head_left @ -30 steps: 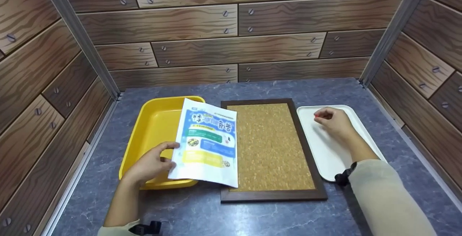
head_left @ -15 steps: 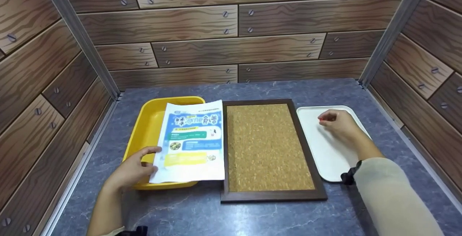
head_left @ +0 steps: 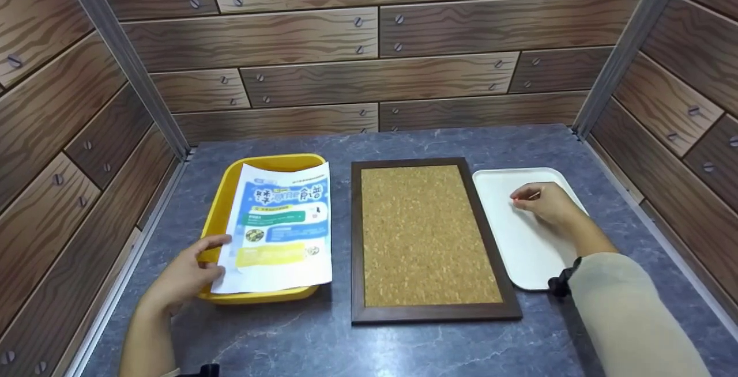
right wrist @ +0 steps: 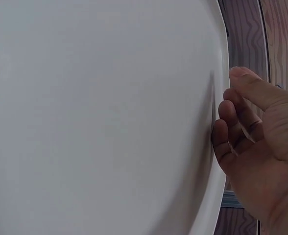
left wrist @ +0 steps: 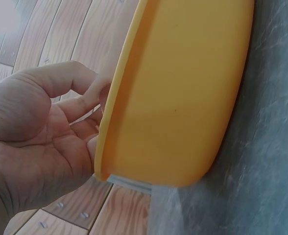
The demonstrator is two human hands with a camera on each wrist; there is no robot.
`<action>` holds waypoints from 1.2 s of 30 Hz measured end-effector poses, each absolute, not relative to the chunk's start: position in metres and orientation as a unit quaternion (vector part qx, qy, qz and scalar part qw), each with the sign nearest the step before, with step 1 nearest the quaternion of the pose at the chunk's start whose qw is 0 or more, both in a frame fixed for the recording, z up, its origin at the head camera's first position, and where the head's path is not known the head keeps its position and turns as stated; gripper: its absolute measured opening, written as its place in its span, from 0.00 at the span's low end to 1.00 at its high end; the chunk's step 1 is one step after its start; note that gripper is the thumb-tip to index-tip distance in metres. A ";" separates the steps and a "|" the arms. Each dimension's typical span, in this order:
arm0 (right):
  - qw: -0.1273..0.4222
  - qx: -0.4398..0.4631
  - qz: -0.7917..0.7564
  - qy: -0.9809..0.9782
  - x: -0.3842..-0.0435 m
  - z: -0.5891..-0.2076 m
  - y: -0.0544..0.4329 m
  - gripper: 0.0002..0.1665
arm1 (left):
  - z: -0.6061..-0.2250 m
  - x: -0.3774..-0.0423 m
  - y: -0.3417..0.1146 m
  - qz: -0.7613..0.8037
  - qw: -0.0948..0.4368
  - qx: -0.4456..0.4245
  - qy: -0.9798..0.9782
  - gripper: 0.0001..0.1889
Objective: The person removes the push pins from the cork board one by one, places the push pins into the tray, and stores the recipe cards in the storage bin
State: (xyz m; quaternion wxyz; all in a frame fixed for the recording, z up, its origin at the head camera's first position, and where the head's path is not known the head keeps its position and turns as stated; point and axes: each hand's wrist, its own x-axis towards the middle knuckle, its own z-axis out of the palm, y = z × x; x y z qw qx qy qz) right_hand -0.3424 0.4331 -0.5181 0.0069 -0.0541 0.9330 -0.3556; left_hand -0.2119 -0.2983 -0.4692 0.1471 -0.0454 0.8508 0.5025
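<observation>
My left hand (head_left: 181,276) pinches the left edge of a printed paper sheet (head_left: 279,233) with blue, green and yellow blocks. The sheet lies over a yellow plastic tray (head_left: 223,204), covering most of it. In the left wrist view, the fingers of the left hand (left wrist: 51,122) reach behind the rim of the yellow tray (left wrist: 173,98), which hides their tips and the sheet. Over a white tray (head_left: 530,267), my right hand (head_left: 545,207) pinches a small red piece (head_left: 515,199). The right wrist view has the right hand (right wrist: 261,132) at the white tray's (right wrist: 100,117) edge, the red piece hidden.
A cork board (head_left: 426,233) with a dark brown frame lies flat between the two trays. All stand on a dark blue marbled table (head_left: 288,336). Wood-patterned walls (head_left: 375,48) enclose the back and both sides.
My left hand has moved left with the sheet, drawing it off the cork board's edge to over the yellow tray. The right hand has shifted slightly right and nearer, still holding the red piece.
</observation>
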 end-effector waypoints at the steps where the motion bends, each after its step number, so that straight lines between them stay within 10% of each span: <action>1: 0.011 -0.052 -0.352 0.934 -0.342 -0.518 0.433 0.15 | -0.469 -0.212 -0.300 0.501 0.148 -0.044 0.851 0.38; 36: 0.068 -0.042 -0.334 0.939 -0.339 -0.522 0.442 0.13 | -0.472 -0.218 -0.312 0.520 0.134 -0.013 0.844 0.40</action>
